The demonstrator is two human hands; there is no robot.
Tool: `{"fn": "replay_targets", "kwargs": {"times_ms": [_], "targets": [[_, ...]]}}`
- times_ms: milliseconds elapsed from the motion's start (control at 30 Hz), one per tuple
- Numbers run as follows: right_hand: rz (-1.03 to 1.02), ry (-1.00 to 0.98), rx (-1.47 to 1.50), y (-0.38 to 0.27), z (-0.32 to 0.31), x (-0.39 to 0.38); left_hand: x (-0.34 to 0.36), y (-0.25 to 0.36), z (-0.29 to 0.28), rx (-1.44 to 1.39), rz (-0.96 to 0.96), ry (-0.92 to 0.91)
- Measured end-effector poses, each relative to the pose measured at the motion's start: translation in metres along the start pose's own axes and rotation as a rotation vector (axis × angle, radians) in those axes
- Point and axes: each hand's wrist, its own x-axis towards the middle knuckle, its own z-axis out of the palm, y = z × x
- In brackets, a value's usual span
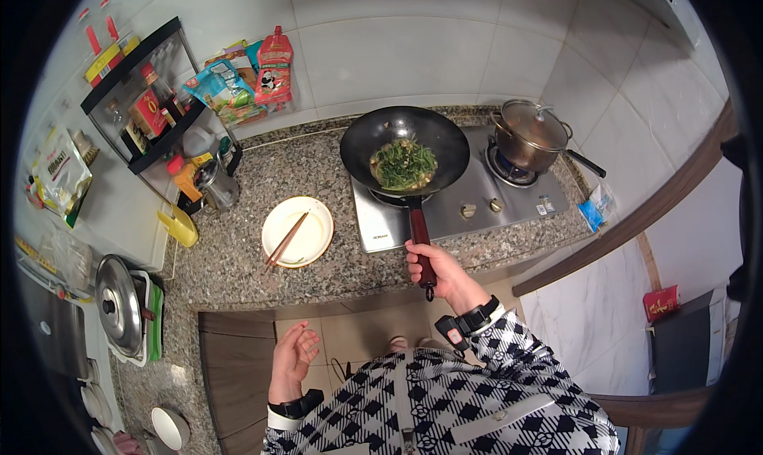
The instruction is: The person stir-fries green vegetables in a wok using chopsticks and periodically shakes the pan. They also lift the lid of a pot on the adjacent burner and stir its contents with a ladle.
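My right hand (438,270) is closed around the dark reddish handle of a black wok (445,137), which sits over the left burner of the stove. Chopped green vegetables (405,166) lie in the bottom of the wok. My left hand (295,354) hangs free in front of the counter edge, its fingers loosely apart with nothing in them. On the counter to the left of the wok is a white plate (314,236), bare but for a few green bits. A pair of wooden chopsticks (288,239) rests across the plate's left side.
A lidded pot (528,137) stands on the right burner of the steel stove (445,223). Bottles and boxes fill a black rack (143,105) at the left wall, near a yellow scoop (180,226). A metal lid (119,304) and a white bowl (170,428) are at lower left.
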Motion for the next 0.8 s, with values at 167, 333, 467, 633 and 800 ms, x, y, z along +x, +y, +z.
{"fn": "replay_targets", "kwargs": {"times_ms": [167,333,467,633,800], "targets": [[0.024,0.006,0.002,-0.003,0.000,-0.003,-0.004,-0.021,0.021,-0.011,0.067,-0.033],[0.032,-0.012,0.000,-0.010,-0.003,-0.008,-0.025,-0.028,0.045,0.043,0.075,-0.029],[0.019,-0.026,-0.012,-0.011,-0.011,-0.009,-0.035,-0.043,0.054,0.057,0.080,0.055],[-0.011,-0.025,0.010,-0.006,-0.020,-0.008,-0.044,-0.062,0.064,0.071,0.037,0.081],[0.092,-0.092,-0.037,-0.009,-0.024,-0.022,-0.049,-0.053,0.077,0.199,0.048,0.075]]}}
